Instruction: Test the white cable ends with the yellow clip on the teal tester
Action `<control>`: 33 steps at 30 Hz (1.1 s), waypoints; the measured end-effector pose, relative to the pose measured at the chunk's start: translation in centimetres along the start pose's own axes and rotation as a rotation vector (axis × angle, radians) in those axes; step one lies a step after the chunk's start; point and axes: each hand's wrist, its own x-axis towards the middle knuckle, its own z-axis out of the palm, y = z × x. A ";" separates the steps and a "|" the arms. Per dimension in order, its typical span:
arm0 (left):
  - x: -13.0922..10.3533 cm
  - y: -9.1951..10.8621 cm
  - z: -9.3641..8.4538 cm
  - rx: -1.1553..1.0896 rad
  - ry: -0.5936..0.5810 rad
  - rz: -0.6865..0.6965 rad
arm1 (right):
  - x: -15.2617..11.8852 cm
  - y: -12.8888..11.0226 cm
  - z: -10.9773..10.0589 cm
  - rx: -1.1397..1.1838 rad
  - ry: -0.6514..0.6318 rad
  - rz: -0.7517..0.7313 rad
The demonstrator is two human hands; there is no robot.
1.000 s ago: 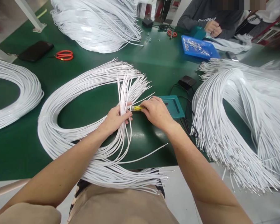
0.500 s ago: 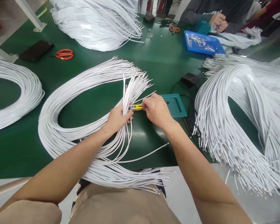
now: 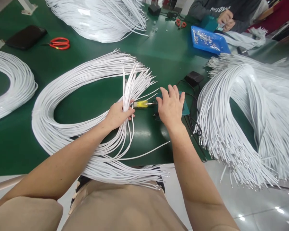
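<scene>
My left hand [image 3: 118, 114] is closed round a bunch of white wires [image 3: 128, 88], part of a long looped bundle lying on the green table. Just right of its fingers is a yellow-handled tool [image 3: 141, 104] with a thin metal shaft pointing right; whether the fingers touch it I cannot tell. My right hand [image 3: 170, 104] has its fingers spread and holds nothing. It hovers over or rests on a teal tray-like box [image 3: 186, 109], hiding most of it. One loose wire [image 3: 154, 150] trails off below the hands.
Coils of white wire lie at the left [image 3: 21, 83], far side [image 3: 98, 19] and right [image 3: 233, 96]. Red-handled scissors [image 3: 59, 43] lie near a black pouch [image 3: 26, 37]. Across the table, a person's hands [image 3: 225, 21] work behind a blue tray [image 3: 209, 41] of small metal parts.
My right hand has come off the yellow tool, opened its fingers and moved right over the teal box. The tool's metal shaft now shows. My left hand keeps its hold on the wires.
</scene>
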 end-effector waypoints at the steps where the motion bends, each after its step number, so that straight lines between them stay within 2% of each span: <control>1: -0.2 0.0 -0.2 -0.027 0.009 0.000 | -0.2 -0.4 -0.2 0.031 0.023 -0.003; 4: -0.7 -0.1 -0.8 -0.138 0.040 0.027 | -1.6 -2.6 -1.4 0.250 0.085 -0.103; 7: -1.1 -0.2 -1.4 -0.287 -0.004 0.049 | -4.2 -5.7 -2.8 0.491 -0.010 -0.430; 9: -1.2 -0.2 -1.5 -0.355 -0.052 0.034 | -6.0 -7.4 -3.3 0.454 -0.084 -0.608; 11: -1.3 -0.2 -1.6 -0.395 -0.083 0.005 | -7.5 -8.3 -3.6 0.352 -0.188 -0.642; 13: -1.4 0.1 -1.7 -0.434 -0.110 -0.021 | -8.3 -8.6 -3.7 0.252 -0.348 -0.509; 16: -1.6 0.5 -1.8 -0.493 -0.183 -0.056 | -8.2 -8.4 -3.8 0.222 -0.574 -0.181; 18: -1.7 0.7 -2.0 -0.526 -0.229 -0.077 | -7.4 -8.0 -3.7 0.334 -0.631 -0.036; 20: -1.8 0.8 -2.0 -0.559 -0.249 -0.088 | -6.6 -7.7 -3.4 0.500 -0.650 0.049; 25: -1.7 0.4 -1.8 -0.551 -0.265 -0.059 | -6.1 -6.9 -2.9 0.841 -0.644 0.202; 28: -1.6 0.1 -1.6 -0.481 -0.237 -0.033 | -5.8 -6.2 -3.0 0.945 -0.607 0.253; 33: -1.6 0.1 -1.4 -0.392 -0.183 -0.005 | -3.7 -5.6 -2.6 1.107 -0.339 0.354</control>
